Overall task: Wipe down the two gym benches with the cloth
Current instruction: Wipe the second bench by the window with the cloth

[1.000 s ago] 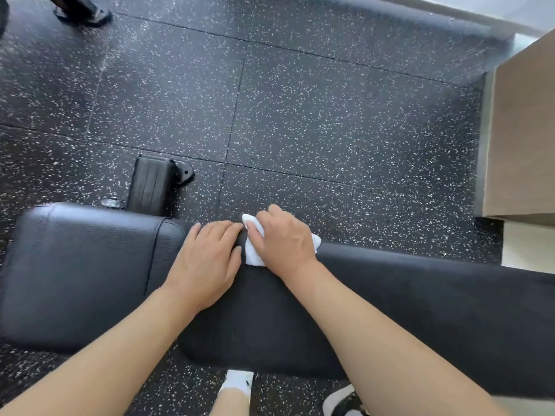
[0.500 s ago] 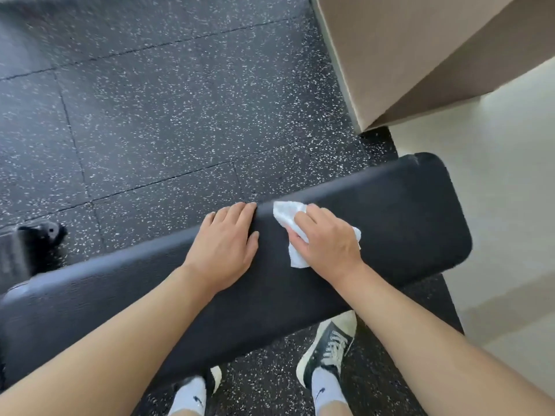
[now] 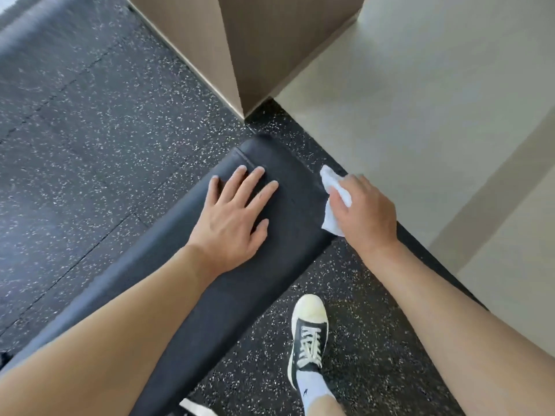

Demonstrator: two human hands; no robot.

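A long black padded gym bench (image 3: 294, 205) runs from the lower left up to its rounded end near the middle of the view. My left hand (image 3: 234, 217) lies flat on the pad near that end, fingers spread. My right hand (image 3: 363, 211) grips a white cloth (image 3: 330, 220) at the bench's right side edge, close to the end. Part of the cloth pokes out above and below my fingers. Only this one bench is in view.
The bench stands on black speckled rubber flooring (image 3: 90, 130). A wood-panelled column corner (image 3: 237, 55) rises just beyond the bench end. Pale floor (image 3: 435, 115) lies to the right. My foot in a black-and-white sneaker (image 3: 309, 334) stands right of the bench.
Both hands have travelled along the bench to its far end. My right hand with the cloth has slid off the top onto the right side edge. My view has swung right.
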